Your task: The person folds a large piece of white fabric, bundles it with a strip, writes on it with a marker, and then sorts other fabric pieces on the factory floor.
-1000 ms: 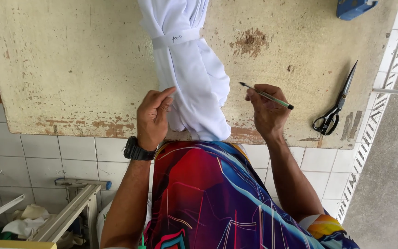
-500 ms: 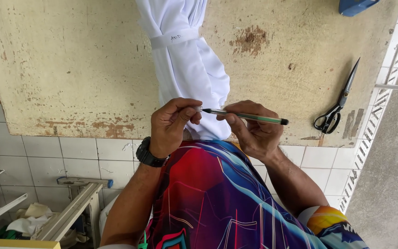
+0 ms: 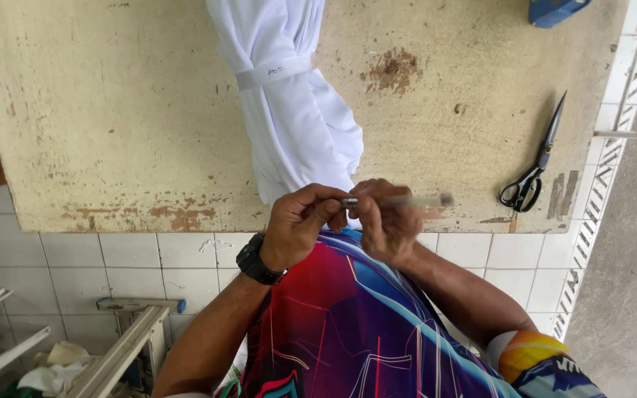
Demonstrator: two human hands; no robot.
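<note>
**Pen held between both hands at the near table edge**

A pen [image 3: 399, 200] is held level above the near edge of the table [image 3: 112, 110]. It is gripped along its shaft by the right hand [image 3: 383, 221], which is closed on it. Its left tip is pinched by the fingers of the left hand [image 3: 300, 221], so that both hands are brought together on the pen. A black watch [image 3: 258, 259] is worn on the left wrist. Just beyond the hands, a bundle of white cloth [image 3: 289, 110] is laid on the table and is bound by a white band [image 3: 273, 71]. Black scissors [image 3: 534, 166] are placed well to the right, and part of a blue object [image 3: 554, 10] is seen at the far right corner.

**Risks**

- The pen may be dropped over the table edge if either grip is loosened.
- The white cloth may be marked if the tip is brought against it by accident.

**Change from the earlier frame**

The pen is now drawn closer between the hands, and its left end is covered by the left fingers.
</note>
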